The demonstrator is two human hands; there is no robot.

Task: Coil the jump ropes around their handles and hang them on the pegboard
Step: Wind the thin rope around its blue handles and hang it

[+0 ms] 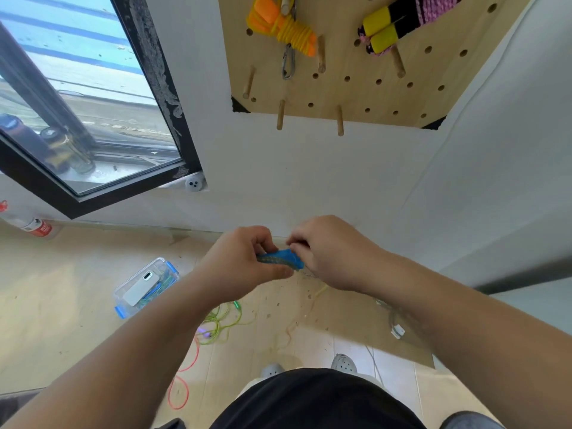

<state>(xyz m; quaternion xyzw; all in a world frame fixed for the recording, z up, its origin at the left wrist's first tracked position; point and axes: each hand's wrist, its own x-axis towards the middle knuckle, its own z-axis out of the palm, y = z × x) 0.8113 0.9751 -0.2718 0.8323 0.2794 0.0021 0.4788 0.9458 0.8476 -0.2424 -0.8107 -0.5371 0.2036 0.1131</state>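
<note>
Wooden pegboard [356, 97] above, left hand [244, 261] gripping blue jump rope [283, 258], right hand [334, 252] pinching it too

Nothing legible here
A red label [41, 228] on the bottle [22, 222] carries white lettering — too blurred to make out.

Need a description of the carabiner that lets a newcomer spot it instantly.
Start at the wooden pegboard on the white wall. Under its coiled orange-handled yellow jump rope hangs the carabiner. It is the only grey metal loop there; its neighbours are wooden pegs and bright rope.
</note>
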